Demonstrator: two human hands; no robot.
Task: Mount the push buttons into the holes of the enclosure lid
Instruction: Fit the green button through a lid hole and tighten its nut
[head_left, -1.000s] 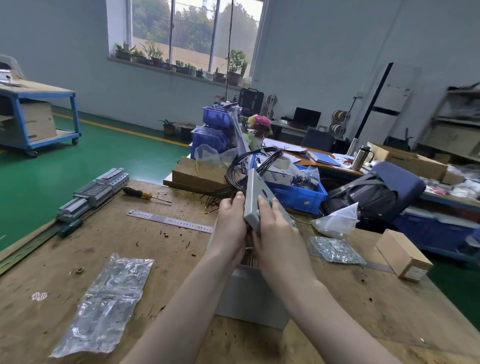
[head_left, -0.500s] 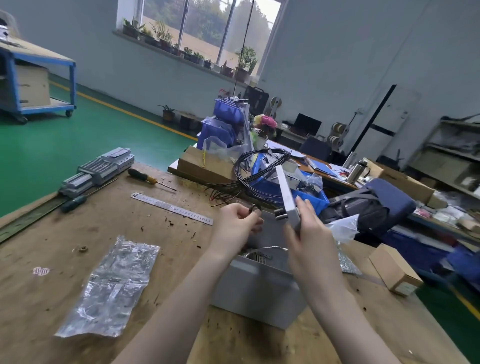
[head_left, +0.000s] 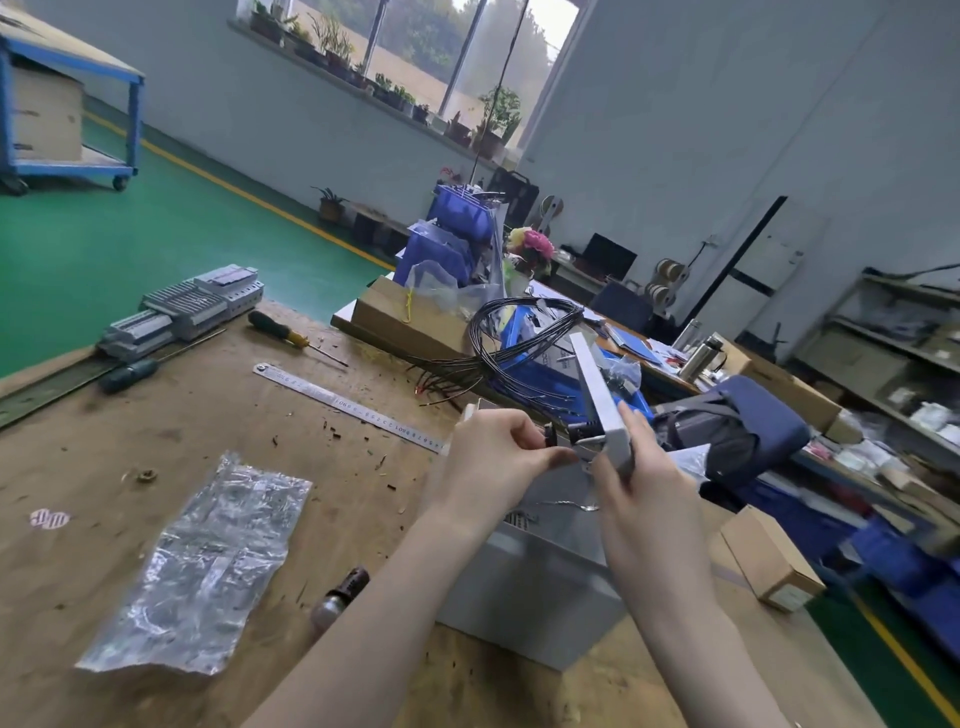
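My right hand (head_left: 631, 475) grips the lower end of the grey enclosure lid (head_left: 597, 397), held on edge above the open grey enclosure box (head_left: 535, 587). A black push button (head_left: 582, 432) sticks out of the lid's left face. My left hand (head_left: 493, 457) pinches a small dark ring-like part (head_left: 549, 436) at the button's back end; its exact shape is hard to tell. The box stands on the wooden workbench (head_left: 156, 467) under both hands.
A crumpled plastic bag (head_left: 202, 566) lies at the left front, a small bulb-like part (head_left: 340, 597) beside my left forearm. A steel ruler (head_left: 348, 405), screwdrivers (head_left: 291, 338), terminal blocks (head_left: 182, 309), black wire bundle (head_left: 514, 338) and cardboard box (head_left: 769, 561) surround the work spot.
The lid turned from facing me to edge-on in my right hand. My left hand let go of the lid and came to the button's back. The view shifted left and tilted.
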